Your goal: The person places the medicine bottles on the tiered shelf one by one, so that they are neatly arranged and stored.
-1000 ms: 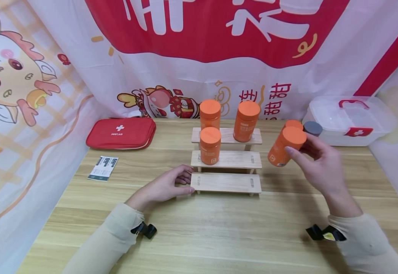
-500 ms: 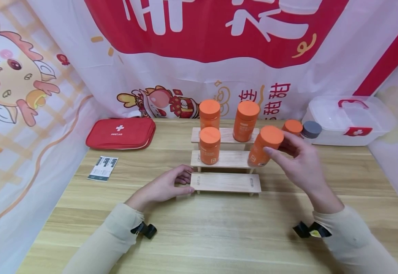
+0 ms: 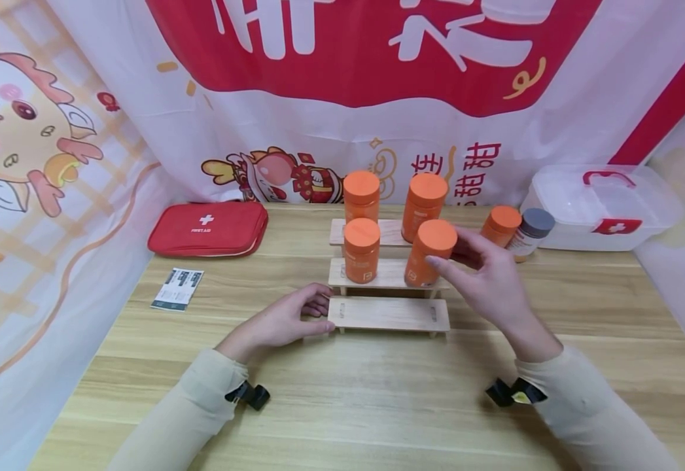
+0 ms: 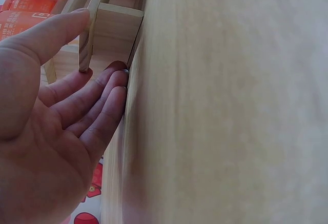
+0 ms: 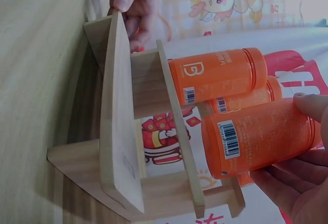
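Note:
A three-step wooden display stand point(image 3: 389, 314) stands on the table. My left hand point(image 3: 286, 318) pinches the left end of its lowest step, thumb on top and index fingertip under the edge point(image 4: 84, 62). With thumb and fingers, my right hand point(image 3: 492, 281) grips an orange pill bottle point(image 3: 430, 256) at the right end of the middle step. In the right wrist view this bottle point(image 5: 266, 137) tilts slightly, its base close to the board; contact cannot be told. Another orange bottle point(image 3: 362, 255) stands at the middle step's left. Two more, left point(image 3: 361, 196) and right point(image 3: 423, 203), occupy the top step.
Right of the stand, an orange bottle point(image 3: 500, 227) and a grey-capped bottle point(image 3: 530, 234) stand before a clear first-aid box point(image 3: 601, 209). A red first-aid pouch point(image 3: 208, 230) and a printed card point(image 3: 178, 289) lie at the left. A printed curtain point(image 3: 295, 131) hangs behind.
My right hand has carried the orange bottle leftward from beside the grey-capped bottle to over the middle step, bringing it nearly upright. My left hand has stayed on the stand.

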A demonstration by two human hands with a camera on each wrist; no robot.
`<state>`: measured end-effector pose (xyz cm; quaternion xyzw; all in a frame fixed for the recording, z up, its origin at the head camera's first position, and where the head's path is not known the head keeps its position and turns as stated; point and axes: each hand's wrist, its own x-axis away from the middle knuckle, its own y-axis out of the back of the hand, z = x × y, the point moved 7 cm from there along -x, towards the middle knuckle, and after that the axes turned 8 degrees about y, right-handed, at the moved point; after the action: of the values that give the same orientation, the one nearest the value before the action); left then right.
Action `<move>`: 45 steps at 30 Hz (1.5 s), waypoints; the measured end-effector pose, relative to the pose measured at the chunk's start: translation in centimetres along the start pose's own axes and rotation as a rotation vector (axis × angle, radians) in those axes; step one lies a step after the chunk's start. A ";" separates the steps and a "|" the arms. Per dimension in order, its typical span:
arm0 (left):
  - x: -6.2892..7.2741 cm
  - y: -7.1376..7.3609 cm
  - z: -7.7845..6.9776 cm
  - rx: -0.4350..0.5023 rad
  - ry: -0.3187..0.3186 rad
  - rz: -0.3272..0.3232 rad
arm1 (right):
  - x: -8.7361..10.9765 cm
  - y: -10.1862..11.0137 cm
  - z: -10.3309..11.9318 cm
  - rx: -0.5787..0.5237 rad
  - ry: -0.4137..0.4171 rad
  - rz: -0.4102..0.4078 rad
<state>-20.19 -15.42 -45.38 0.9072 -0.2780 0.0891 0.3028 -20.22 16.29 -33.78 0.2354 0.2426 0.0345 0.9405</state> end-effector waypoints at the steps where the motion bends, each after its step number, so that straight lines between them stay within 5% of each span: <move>1: 0.0 0.0 0.0 0.001 0.001 -0.001 | 0.0 -0.2 0.0 -0.002 -0.003 0.004; 45: 0.0 0.1 -0.2 -0.010 0.006 -0.010 | -0.4 -1.7 -1.2 -0.004 -0.086 -0.043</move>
<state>-20.19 -15.36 -45.20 0.9067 -0.2732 0.0891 0.3088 -21.19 15.23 -35.33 0.2295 0.2071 0.0045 0.9510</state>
